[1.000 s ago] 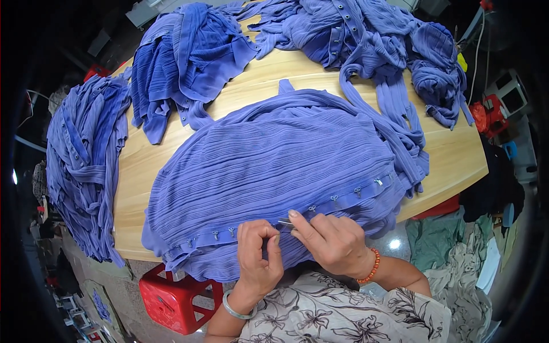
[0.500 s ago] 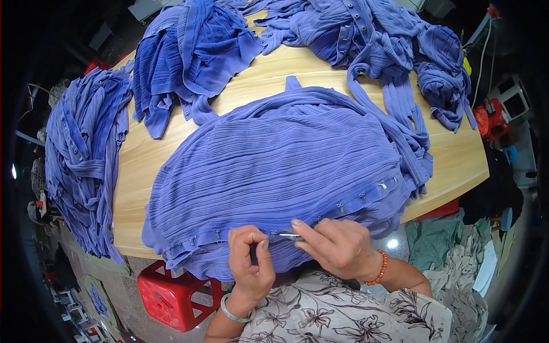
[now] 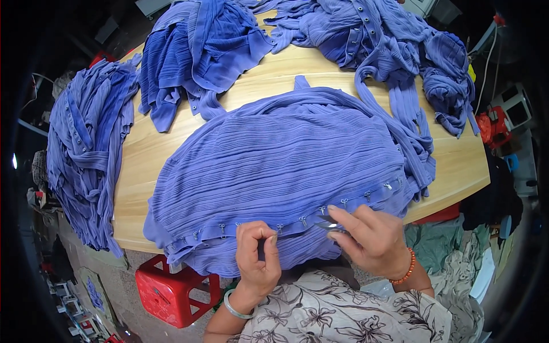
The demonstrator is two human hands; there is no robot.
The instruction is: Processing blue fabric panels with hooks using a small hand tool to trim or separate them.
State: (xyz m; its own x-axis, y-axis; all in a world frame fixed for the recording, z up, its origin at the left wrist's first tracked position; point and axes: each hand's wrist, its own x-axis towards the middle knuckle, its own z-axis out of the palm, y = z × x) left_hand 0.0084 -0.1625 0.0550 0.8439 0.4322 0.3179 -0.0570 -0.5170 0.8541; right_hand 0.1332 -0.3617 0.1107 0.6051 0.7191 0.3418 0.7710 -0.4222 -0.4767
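On the worktop (image 3: 466, 171), right in front of the person, lay a blue ribbed garment (image 3: 286, 154), with its long band (image 3: 293, 224) along the near side. A row of small shiny bits (image 3: 302, 220) sat on that band, some to the left of the left hand (image 3: 258, 251) and some to the right of it. They all looked much the same from up here, so I could not tell which ones were done and which were left. My best guess was that this garment was only part done, because both hands were right at its band.

The left hand was curled by the band. Its thumb tip was close to the bent first finger, but I could not tell if they pinched any cloth or thread. The right hand (image 3: 372, 237) had its thumb and first finger pinching a small pair of snips (image 3: 331, 224). The blades were a little apart and pointed toward the band.

Three more blue heaps were near: one at the left edge (image 3: 94, 154), one at the back left (image 3: 203, 51) and a big one at the back right (image 3: 394, 43). Little rings (image 3: 366, 19) showed on the big one. No hand was on these heaps. I could not tell if they were finished or waiting. A red stool (image 3: 168, 294) stood below, on the left.
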